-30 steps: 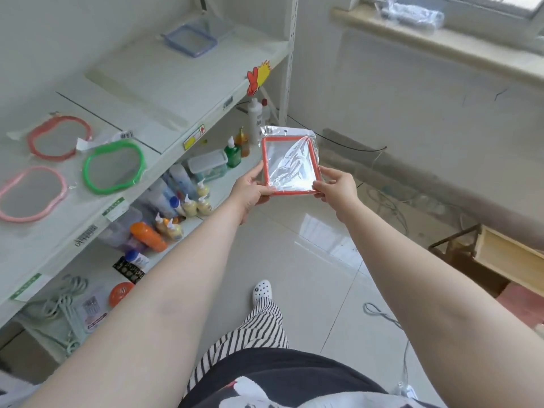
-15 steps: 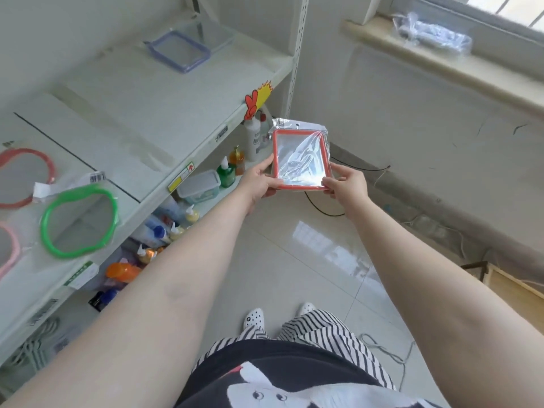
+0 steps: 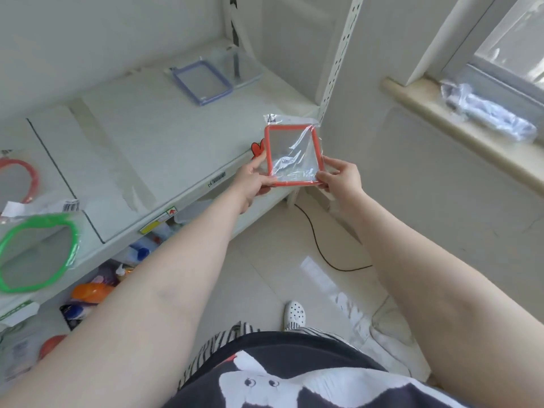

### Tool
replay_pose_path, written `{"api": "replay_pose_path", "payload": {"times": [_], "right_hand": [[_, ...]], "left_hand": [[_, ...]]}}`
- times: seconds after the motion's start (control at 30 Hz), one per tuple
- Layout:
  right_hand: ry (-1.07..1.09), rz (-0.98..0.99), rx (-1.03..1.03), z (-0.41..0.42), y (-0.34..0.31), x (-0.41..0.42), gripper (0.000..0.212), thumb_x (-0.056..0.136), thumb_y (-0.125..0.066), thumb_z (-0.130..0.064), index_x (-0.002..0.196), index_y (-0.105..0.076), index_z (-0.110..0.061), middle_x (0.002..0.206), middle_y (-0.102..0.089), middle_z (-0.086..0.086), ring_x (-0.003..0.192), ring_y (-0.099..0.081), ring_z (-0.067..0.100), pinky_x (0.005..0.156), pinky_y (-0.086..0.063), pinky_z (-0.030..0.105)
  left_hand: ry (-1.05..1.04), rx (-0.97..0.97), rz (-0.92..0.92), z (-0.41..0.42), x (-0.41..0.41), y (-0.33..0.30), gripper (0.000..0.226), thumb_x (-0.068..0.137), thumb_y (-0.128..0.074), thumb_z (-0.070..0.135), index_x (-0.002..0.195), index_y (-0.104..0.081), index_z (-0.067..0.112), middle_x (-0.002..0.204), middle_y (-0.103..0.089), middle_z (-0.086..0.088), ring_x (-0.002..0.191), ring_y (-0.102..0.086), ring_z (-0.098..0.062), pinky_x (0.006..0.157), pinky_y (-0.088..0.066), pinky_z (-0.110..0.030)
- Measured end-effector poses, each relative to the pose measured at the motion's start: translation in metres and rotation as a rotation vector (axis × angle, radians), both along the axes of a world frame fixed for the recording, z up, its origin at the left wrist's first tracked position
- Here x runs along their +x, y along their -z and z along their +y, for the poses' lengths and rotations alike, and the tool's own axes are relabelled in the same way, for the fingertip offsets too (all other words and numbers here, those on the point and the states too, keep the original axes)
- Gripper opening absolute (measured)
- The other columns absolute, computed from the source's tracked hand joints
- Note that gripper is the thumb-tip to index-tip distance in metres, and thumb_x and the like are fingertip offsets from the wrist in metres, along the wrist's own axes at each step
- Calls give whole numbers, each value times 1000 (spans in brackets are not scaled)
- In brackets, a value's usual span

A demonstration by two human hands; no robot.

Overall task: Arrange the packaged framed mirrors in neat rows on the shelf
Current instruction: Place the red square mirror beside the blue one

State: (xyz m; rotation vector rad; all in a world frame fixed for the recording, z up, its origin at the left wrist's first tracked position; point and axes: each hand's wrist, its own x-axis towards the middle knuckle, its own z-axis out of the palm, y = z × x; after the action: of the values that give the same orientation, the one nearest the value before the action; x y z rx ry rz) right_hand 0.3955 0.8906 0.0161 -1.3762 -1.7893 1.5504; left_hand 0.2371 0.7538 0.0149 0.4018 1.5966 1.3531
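Observation:
I hold a red-framed rectangular mirror [image 3: 293,156] in a clear plastic bag, just off the front right corner of the white shelf [image 3: 164,148]. My left hand [image 3: 254,178] grips its lower left corner and my right hand [image 3: 340,178] grips its lower right corner. A blue-framed rectangular mirror [image 3: 201,85] lies at the back of the shelf. At the left edge a green round-framed mirror [image 3: 36,254] and a red round-framed mirror [image 3: 22,178] lie in their bags.
A lower shelf [image 3: 203,207] holds bottles and small packs. A perforated white upright [image 3: 337,60] stands at the shelf's right end. A window sill [image 3: 459,136] carries a plastic-wrapped bundle [image 3: 485,113]. A black cable [image 3: 321,248] runs over the tiled floor.
The red-framed mirror has been carried up and toward the shelf's front right corner, both hands still on it. The view has swung right, so the round mirrors have slid to the left edge.

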Motion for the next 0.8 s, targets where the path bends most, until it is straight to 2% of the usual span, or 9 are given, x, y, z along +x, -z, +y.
{"api": "replay_pose_path", "payload": {"times": [0.07,0.2,0.27,0.37,0.43,0.5,0.53,0.63,0.8], "right_hand": [[-59,-7,3,22,-5,-13,49,81,-64,-2,127,-62,-20,79,-74,7,51,-65,6,59,-54,18],[-180,-59,9,49,-10,-46,49,82,-68,-4,128,-61,-21,90,-74,16,61,-65,15,72,-59,31],[-225,-47,-9,56,-10,-68,48,83,-67,-3,128,-60,-20,88,-73,15,58,-63,13,64,-57,26],[-283,-53,21,66,-7,-103,49,83,-67,-2,128,-61,-22,79,-71,7,49,-61,7,55,-55,22],[-321,-71,42,72,-5,-127,49,82,-66,-2,126,-62,-24,74,-70,5,49,-62,7,62,-58,25],[-363,-92,43,76,-4,-155,49,82,-65,-3,126,-62,-24,72,-71,7,53,-63,13,72,-59,34],[-382,-100,40,77,-4,-169,49,81,-65,-2,126,-62,-23,71,-71,7,54,-63,14,71,-58,35],[-438,-97,36,76,0,-213,49,81,-64,-2,125,-63,-21,63,-68,5,50,-60,14,58,-52,28],[-541,-106,43,64,12,-273,47,80,-62,-1,124,-65,-17,58,-64,6,52,-57,18,64,-49,34]], "left_hand": [[-61,5,13,13,-6,0,75,81,-64,-2,141,-39,36,83,-64,7,71,-59,-13,59,-48,-22],[-157,5,34,22,-25,-2,75,80,-65,-1,140,-41,36,86,-67,3,84,-60,-19,81,-48,-32],[-199,20,15,23,-39,-5,75,80,-64,-4,141,-40,34,91,-70,1,90,-65,-18,87,-53,-31],[-264,11,10,25,-64,-9,76,81,-64,-6,142,-39,33,89,-71,-1,82,-66,-14,74,-54,-23],[-308,7,7,27,-80,-9,77,81,-64,-5,143,-38,32,85,-68,0,80,-65,-14,75,-54,-23],[-351,8,-5,27,-98,-8,76,81,-65,-5,143,-38,31,83,-68,1,79,-65,-13,75,-54,-23],[-367,4,-4,26,-108,-7,76,81,-65,-4,143,-38,31,82,-68,2,79,-65,-13,73,-52,-22],[-413,-6,-14,18,-141,1,76,81,-66,-3,144,-38,29,79,-64,2,82,-63,-15,70,-48,-21],[-466,-31,-34,1,-190,19,76,81,-66,-5,145,-37,23,74,-61,0,70,-56,-11,75,-47,-21]]}}
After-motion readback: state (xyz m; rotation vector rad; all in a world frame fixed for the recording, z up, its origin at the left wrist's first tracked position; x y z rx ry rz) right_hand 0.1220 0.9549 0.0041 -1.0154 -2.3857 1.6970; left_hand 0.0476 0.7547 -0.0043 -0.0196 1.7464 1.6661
